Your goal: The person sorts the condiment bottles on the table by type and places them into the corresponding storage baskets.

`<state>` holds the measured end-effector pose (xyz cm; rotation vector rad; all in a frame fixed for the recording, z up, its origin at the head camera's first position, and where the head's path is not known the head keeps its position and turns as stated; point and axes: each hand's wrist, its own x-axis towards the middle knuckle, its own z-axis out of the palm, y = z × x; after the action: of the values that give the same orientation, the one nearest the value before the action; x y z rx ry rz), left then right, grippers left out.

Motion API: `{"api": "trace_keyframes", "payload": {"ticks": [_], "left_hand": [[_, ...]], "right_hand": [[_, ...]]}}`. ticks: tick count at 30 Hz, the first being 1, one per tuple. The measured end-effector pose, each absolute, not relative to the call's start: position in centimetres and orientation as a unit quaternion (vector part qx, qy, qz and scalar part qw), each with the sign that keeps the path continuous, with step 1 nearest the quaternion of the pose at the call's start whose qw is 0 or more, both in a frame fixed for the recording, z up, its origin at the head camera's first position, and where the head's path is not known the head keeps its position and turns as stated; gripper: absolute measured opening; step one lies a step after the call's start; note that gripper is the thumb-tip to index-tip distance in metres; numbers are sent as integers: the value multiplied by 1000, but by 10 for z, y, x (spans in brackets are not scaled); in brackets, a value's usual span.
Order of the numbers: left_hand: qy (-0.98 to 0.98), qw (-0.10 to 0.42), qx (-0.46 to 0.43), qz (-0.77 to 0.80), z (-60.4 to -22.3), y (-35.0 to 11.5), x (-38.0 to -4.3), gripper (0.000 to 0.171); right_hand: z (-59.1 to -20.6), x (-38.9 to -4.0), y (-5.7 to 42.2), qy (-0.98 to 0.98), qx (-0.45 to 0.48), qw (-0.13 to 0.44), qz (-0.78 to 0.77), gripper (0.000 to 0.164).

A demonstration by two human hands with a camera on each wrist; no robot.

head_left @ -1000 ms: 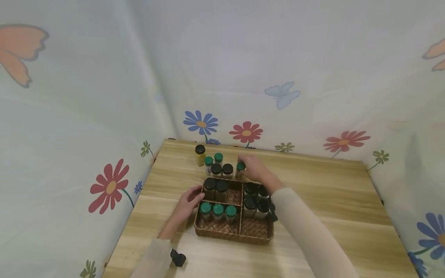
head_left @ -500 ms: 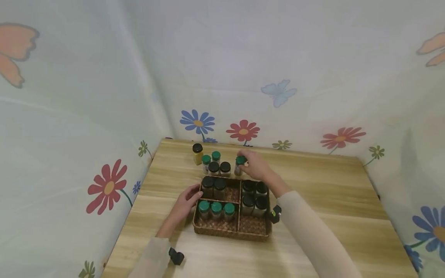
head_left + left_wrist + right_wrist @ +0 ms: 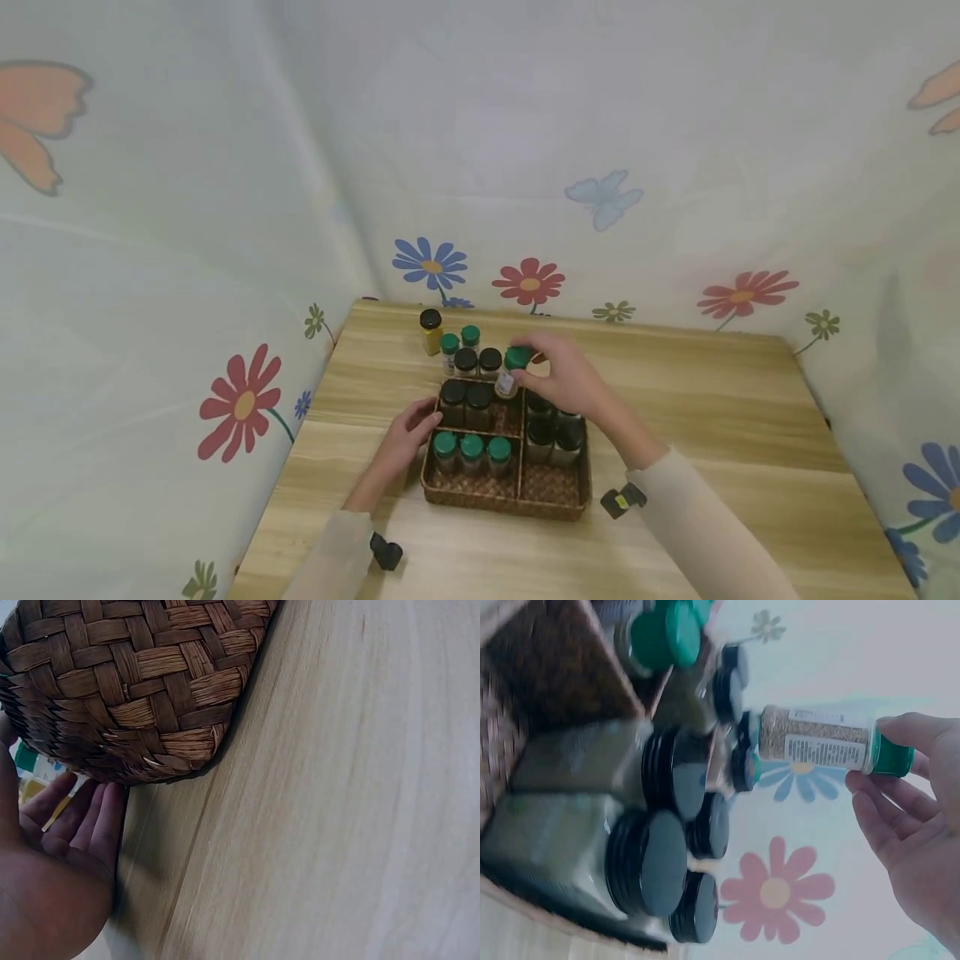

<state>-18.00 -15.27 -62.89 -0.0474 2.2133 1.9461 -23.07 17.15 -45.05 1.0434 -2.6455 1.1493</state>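
My right hand pinches a spice jar by its green cap, with thumb and fingertips. The jar is filled with brownish grains and carries a white barcode label. In the head view it hangs tilted over the back-left compartment of the woven basket. My left hand rests against the basket's left side, fingertips at the wall in the left wrist view. Inside the basket, two black-capped jars stand at the back left. Three green-capped jars fill the front left, and several black-capped jars stand on the right.
Behind the basket stand two black-capped jars, two green-capped jars and a yellow jar with a black cap. The wooden table meets flower-printed curtain walls at its back and sides.
My right hand has lifted the green-capped spice jar from the table behind the basket and brought it over the basket's back edge, tilting it. My left hand stays at the basket's side.
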Motion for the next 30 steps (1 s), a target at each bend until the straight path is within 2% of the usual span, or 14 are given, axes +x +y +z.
{"api": "trace_keyframes", "payload": {"ticks": [7,14,23,30], "left_hand": [[747,91,-13,658,-625,-152,-179,59],[748,86,-17,657,-623,-151,-178,59],[752,87,-22,653,-622,-151,-177,60],[754,91,-13,650,-621,-151,-177,62]], "right_hand": [[-443,-192,167,-836,349,27,423,40],[-454,-158,152,-830,349,19,434,45],[-480,-136,129,-802,350,-17,484,41],[-496,-124,114,-805,373,-2,461,42]]}}
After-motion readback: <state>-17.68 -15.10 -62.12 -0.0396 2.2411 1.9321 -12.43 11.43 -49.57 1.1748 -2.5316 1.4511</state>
